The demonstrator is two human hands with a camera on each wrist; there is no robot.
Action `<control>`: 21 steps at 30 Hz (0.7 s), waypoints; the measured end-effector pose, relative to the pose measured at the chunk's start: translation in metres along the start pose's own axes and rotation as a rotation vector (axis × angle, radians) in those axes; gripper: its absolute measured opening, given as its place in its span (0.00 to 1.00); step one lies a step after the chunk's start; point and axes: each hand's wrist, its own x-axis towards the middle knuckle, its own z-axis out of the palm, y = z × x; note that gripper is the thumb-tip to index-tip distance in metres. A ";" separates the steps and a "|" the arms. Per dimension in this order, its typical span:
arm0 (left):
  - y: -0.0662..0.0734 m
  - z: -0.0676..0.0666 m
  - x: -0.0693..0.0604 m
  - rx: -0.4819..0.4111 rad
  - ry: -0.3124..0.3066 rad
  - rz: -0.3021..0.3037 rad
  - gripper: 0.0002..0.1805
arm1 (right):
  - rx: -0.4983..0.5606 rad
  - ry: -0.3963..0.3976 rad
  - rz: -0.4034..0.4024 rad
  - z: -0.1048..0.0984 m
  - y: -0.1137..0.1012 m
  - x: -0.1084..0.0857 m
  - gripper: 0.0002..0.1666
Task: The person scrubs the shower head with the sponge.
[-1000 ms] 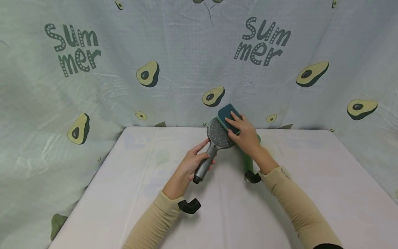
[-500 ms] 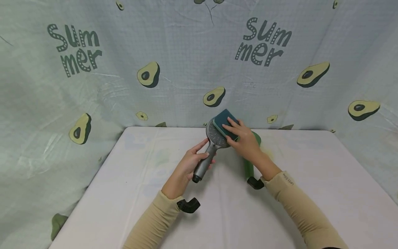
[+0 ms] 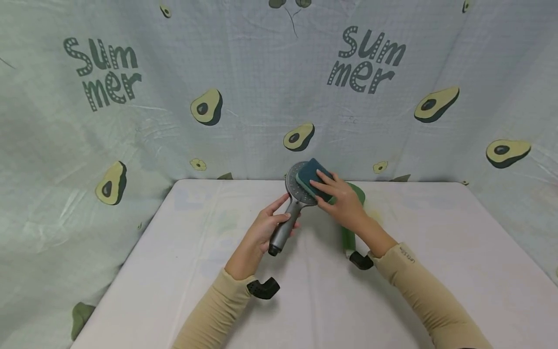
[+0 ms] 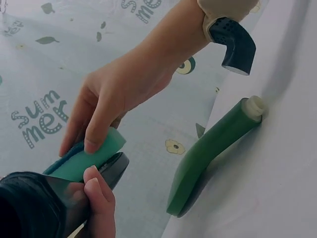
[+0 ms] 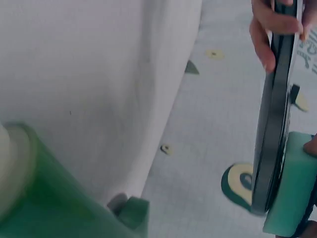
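My left hand (image 3: pixel 263 228) grips the handle of a grey shower head (image 3: pixel 285 228), its round nozzle face turned up, held above the table. Between the fingers and thumb of my right hand (image 3: pixel 344 201) is a sponge (image 3: pixel 315 177) with a dark blue top and a teal body, lying against the nozzle face. In the right wrist view the teal side of the sponge (image 5: pixel 292 183) meets the flat face of the shower head (image 5: pixel 272 124). The left wrist view shows the right hand (image 4: pixel 124 94) pinching the sponge (image 4: pixel 84 161).
A green object with a handle (image 3: pixel 348 237) and a pale end lies on the white table (image 3: pixel 209 300), partly under my right forearm; the left wrist view shows its length (image 4: pixel 213 144). Behind the table hangs a curtain (image 3: pixel 261 72) printed with avocados.
My right hand has slid the sponge left and down across the nozzle face, uncovering more of the green object. The left hand and shower head have shifted very slightly left.
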 end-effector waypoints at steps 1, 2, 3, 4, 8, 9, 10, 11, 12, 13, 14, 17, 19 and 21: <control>0.000 0.000 0.000 -0.001 -0.006 0.004 0.35 | -0.002 0.009 0.029 -0.002 0.002 0.001 0.27; 0.000 0.000 0.000 -0.004 -0.011 0.006 0.35 | -0.004 0.020 0.063 -0.005 0.004 0.001 0.27; 0.000 0.000 0.000 -0.006 -0.013 0.007 0.35 | -0.010 0.030 0.094 -0.007 0.006 0.001 0.27; 0.000 0.000 -0.001 -0.009 -0.016 0.008 0.35 | -0.013 0.039 0.121 -0.009 0.008 0.001 0.27; 0.001 0.001 -0.001 -0.014 -0.018 0.008 0.35 | -0.004 0.023 0.156 -0.011 0.009 -0.002 0.27; 0.002 0.001 -0.001 -0.015 -0.018 0.006 0.35 | 0.005 0.006 0.141 -0.011 0.008 -0.003 0.27; 0.002 0.001 -0.001 -0.015 -0.019 0.006 0.35 | 0.011 -0.013 0.120 -0.010 0.006 -0.004 0.27; 0.002 0.000 -0.001 -0.015 -0.018 0.004 0.35 | 0.016 -0.030 0.096 -0.009 0.005 -0.006 0.27; 0.002 0.000 0.000 -0.014 -0.019 0.006 0.35 | 0.020 -0.041 0.075 -0.008 0.003 -0.007 0.27; 0.002 0.000 0.000 -0.014 -0.020 0.008 0.35 | 0.024 -0.048 0.057 -0.007 0.002 -0.008 0.27; 0.002 0.000 0.000 -0.015 -0.023 0.008 0.35 | 0.029 -0.049 0.044 -0.007 0.001 -0.009 0.27; 0.002 0.000 0.000 -0.012 -0.029 0.006 0.35 | 0.023 -0.035 0.045 -0.008 0.001 -0.011 0.27; 0.001 0.000 0.000 -0.010 -0.028 0.002 0.35 | 0.020 -0.018 0.073 -0.009 0.004 -0.013 0.27; -0.001 0.001 0.000 -0.007 -0.024 -0.001 0.35 | 0.023 -0.005 0.121 -0.010 0.008 -0.014 0.27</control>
